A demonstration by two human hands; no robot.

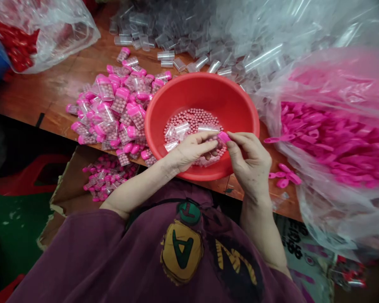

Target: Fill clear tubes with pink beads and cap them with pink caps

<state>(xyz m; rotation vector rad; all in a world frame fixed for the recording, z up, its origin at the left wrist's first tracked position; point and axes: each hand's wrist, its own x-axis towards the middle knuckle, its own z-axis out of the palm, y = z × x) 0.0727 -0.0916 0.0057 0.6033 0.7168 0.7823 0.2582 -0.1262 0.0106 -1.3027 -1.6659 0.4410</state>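
Over the red bowl (202,86), my two hands meet at one small container. My left hand (192,149) has its fingers closed around the clear body, which is mostly hidden. My right hand (251,160) pinches the bright pink cap (223,136) at the container's end between thumb and fingertips. Whether the cap is fully seated I cannot tell. Inside the bowl lie many small pink beads (197,115) and a few clear containers (182,128). Left of the bowl is a heap of filled containers with pink caps (113,101).
Clear empty tubes (166,55) are piled along the back. On the right, a plastic bag (278,122) spills pink caps (334,143), several loose (284,176) beside it. A cardboard box (66,181) below the table edge holds more capped containers. Red pieces (15,46) fill a bag at far left.
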